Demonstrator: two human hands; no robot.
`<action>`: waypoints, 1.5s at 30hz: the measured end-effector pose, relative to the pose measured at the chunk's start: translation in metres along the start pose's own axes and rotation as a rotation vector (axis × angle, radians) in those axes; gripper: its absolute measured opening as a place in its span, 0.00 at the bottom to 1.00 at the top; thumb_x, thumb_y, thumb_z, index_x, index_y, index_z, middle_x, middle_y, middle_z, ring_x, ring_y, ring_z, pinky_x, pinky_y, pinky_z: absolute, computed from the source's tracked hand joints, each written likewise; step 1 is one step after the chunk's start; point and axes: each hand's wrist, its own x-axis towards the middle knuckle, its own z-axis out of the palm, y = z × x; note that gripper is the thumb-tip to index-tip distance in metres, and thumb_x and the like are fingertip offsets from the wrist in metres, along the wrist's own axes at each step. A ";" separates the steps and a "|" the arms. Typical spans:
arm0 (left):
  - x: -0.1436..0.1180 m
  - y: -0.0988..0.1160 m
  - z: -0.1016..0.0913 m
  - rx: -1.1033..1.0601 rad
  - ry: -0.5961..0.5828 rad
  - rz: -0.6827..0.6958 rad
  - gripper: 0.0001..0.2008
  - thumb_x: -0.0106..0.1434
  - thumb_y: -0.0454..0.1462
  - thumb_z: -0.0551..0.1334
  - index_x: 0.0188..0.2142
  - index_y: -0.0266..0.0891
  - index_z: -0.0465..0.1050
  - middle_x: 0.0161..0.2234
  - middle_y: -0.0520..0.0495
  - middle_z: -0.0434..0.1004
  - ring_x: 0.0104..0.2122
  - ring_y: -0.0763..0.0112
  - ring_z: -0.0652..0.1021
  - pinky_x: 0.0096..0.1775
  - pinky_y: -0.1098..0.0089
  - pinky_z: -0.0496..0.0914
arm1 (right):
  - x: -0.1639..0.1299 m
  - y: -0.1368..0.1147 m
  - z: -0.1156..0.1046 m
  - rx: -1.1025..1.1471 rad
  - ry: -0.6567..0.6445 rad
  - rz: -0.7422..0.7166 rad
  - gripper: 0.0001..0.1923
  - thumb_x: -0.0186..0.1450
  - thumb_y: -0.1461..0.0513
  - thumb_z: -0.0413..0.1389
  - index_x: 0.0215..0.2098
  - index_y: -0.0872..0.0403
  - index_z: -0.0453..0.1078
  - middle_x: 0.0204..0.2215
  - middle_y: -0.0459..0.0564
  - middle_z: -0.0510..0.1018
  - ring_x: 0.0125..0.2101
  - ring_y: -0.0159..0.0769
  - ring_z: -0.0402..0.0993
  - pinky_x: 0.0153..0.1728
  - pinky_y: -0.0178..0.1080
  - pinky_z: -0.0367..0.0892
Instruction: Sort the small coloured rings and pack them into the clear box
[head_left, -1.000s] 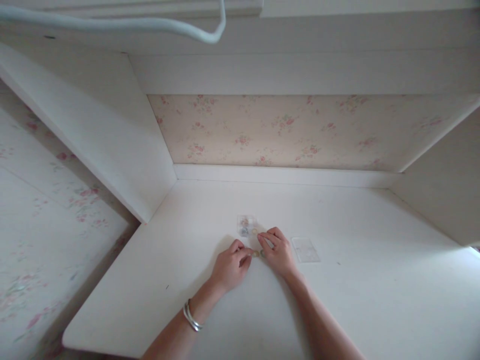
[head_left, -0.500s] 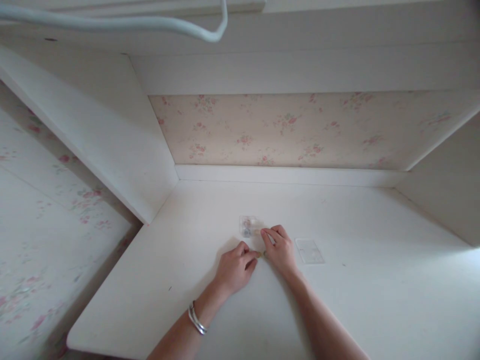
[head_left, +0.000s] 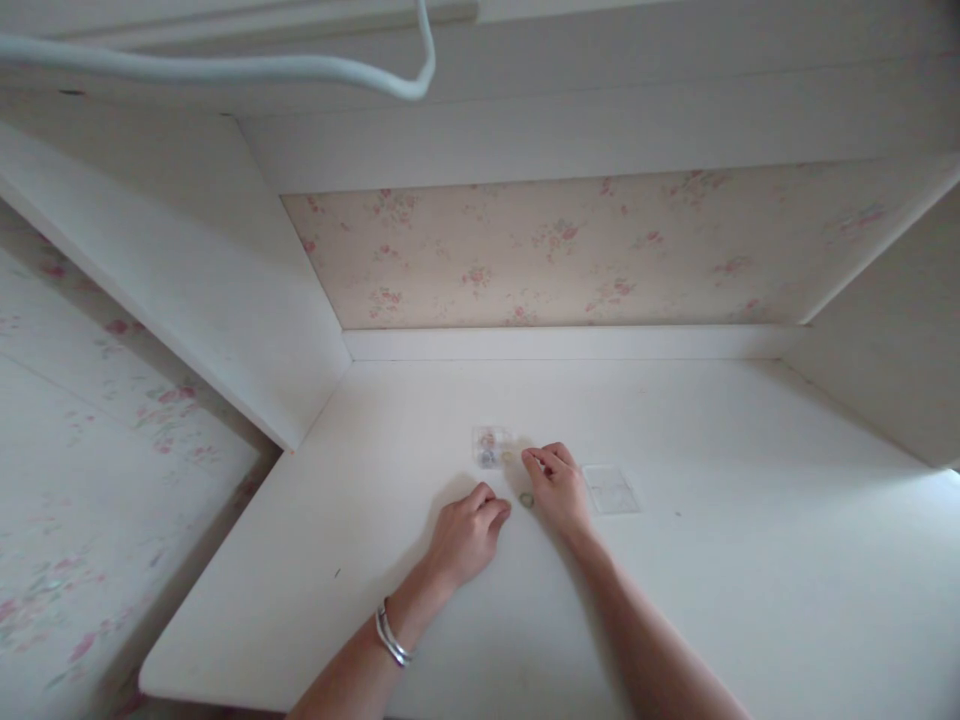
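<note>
Head view, looking down on a white tabletop [head_left: 675, 600] set in an alcove. Floral wallpaper [head_left: 570, 250] backs the alcove, with white panels to either side. A pale cable [head_left: 225, 68] loops across the top of the frame.

Left hand [head_left: 466, 532]: rests on the tabletop, knuckles up, fingers curled under and drawn together. Whether its grip closes on anything cannot be told; the fingertips are tucked out of sight. Silver bangles [head_left: 391, 634] sit on the left wrist.

Right hand [head_left: 559, 485]: rests on the tabletop just right of the left hand, fingers bent and pointing toward the far left. Fingertips are drawn close together, but too small to tell whether they pinch something; grip state cannot be told.

Small ring [head_left: 526, 499]: lies flat on the tabletop in the gap between the two hands, just beside the right hand's thumb side and near the left hand's fingertips. It looks apart from both hands, lying free.

Small clear box [head_left: 489, 447]: sits on the tabletop just beyond the hands, left of the right fingertips, with small pinkish and bluish bits inside; details are too small to make out.

Clear flat lid [head_left: 611, 489]: lies on the tabletop just right of the right hand, near it but apart.
</note>
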 end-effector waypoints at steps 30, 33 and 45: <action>0.044 -0.015 -0.016 -0.124 0.191 -0.194 0.13 0.67 0.40 0.51 0.39 0.40 0.73 0.35 0.48 0.73 0.34 0.72 0.74 0.39 0.72 0.67 | -0.001 0.003 -0.008 0.062 -0.144 -0.091 0.13 0.64 0.58 0.50 0.31 0.52 0.74 0.28 0.47 0.70 0.25 0.29 0.65 0.27 0.33 0.60; 0.029 -0.024 -0.020 -0.273 0.164 -0.284 0.15 0.66 0.43 0.51 0.38 0.39 0.73 0.35 0.47 0.76 0.34 0.71 0.75 0.38 0.72 0.67 | -0.007 -0.001 -0.014 0.025 -0.299 -0.254 0.10 0.64 0.61 0.51 0.33 0.52 0.74 0.30 0.48 0.71 0.30 0.30 0.67 0.32 0.34 0.61; 0.010 -0.028 -0.014 -0.507 0.068 -0.429 0.19 0.64 0.47 0.51 0.37 0.38 0.74 0.29 0.50 0.77 0.28 0.71 0.74 0.31 0.74 0.65 | -0.014 -0.019 -0.026 -0.298 -0.566 -0.507 0.07 0.60 0.65 0.54 0.31 0.49 0.75 0.32 0.47 0.71 0.34 0.34 0.65 0.37 0.38 0.56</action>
